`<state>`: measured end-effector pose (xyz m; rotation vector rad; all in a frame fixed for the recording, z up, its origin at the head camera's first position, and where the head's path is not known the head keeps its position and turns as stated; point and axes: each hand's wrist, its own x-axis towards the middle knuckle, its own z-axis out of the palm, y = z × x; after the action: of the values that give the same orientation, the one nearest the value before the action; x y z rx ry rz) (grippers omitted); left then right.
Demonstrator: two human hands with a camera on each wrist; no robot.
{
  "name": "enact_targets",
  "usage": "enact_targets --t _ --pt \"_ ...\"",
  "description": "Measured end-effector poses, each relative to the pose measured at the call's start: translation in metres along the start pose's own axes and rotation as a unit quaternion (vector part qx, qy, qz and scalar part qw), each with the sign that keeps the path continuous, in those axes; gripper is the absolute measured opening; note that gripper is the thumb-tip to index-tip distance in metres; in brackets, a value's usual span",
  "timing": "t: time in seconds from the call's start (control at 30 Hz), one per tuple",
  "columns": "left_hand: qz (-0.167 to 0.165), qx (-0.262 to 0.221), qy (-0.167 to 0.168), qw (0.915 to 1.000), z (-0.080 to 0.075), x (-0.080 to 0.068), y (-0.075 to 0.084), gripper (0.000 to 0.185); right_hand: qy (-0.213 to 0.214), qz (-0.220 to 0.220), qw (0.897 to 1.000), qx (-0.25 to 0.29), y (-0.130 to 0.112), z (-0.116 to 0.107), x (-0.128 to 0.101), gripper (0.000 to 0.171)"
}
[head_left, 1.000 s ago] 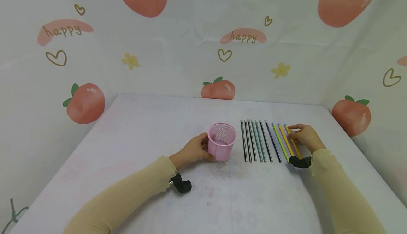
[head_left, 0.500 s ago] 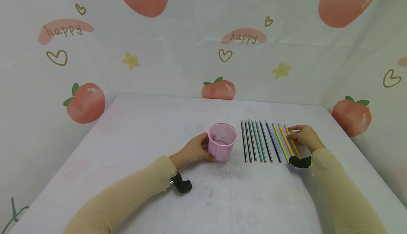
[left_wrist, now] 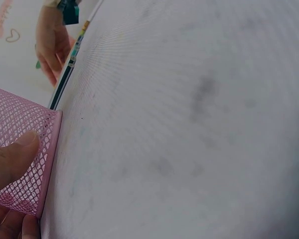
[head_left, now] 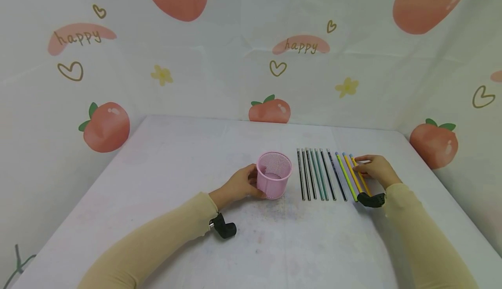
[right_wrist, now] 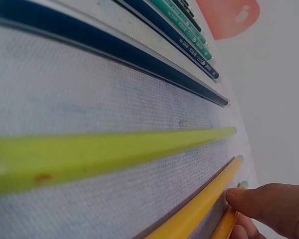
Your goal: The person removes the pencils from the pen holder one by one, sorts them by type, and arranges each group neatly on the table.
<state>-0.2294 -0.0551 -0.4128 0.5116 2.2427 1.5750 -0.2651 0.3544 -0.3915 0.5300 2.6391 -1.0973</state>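
My left hand (head_left: 240,183) grips a pink mesh pen holder (head_left: 272,189), thumb on its near side and fingers behind; it stands upright on the table. Nothing shows inside the holder. At the right end of a row of pencils, my right hand (head_left: 375,169) pinches the outermost yellow pencil (right_wrist: 225,227) near its blue-tipped far end, as the right wrist view shows with the thumb (right_wrist: 269,204) over it. Close beside it lies a second yellow pencil (right_wrist: 197,206), then a lime-green pencil (right_wrist: 139,148).
Several dark and teal pencils (head_left: 316,173) lie side by side between the holder and the lime-green one. The white table (head_left: 196,149) ends at a cloth backdrop (head_left: 219,53) printed with peaches. A black wrist camera (head_left: 370,200) hangs low over the pencils' near ends.
The outermost yellow pencil's far end has shifted very slightly left, and my right hand's fingers have moved a touch nearer. The left hand and the holder stay put.
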Motion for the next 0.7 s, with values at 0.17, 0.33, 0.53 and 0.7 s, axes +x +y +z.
enact_targets --t 0.17,0.33,0.53,0.7 --pt "-0.001 -0.002 0.000 1.0000 -0.0001 -0.0006 0.0007 0.074 -0.002 0.002 1.000 0.000 0.0015 -0.0001 0.0017 0.058" --pt "0.001 -0.006 0.001 1.0000 -0.0002 -0.0001 0.0009 0.074 -0.003 0.010 1.000 0.004 0.0019 -0.0011 0.0009 0.061" --pt "0.021 -0.014 -0.004 0.9997 -0.0006 0.0002 -0.0004 0.073 -0.019 -0.023 0.999 -0.012 0.0025 -0.0047 -0.0047 0.065" --pt "0.026 -0.018 -0.007 0.9995 -0.0004 0.0002 -0.0013 0.073 -0.027 -0.033 0.999 -0.017 0.0037 -0.0061 -0.0052 0.066"
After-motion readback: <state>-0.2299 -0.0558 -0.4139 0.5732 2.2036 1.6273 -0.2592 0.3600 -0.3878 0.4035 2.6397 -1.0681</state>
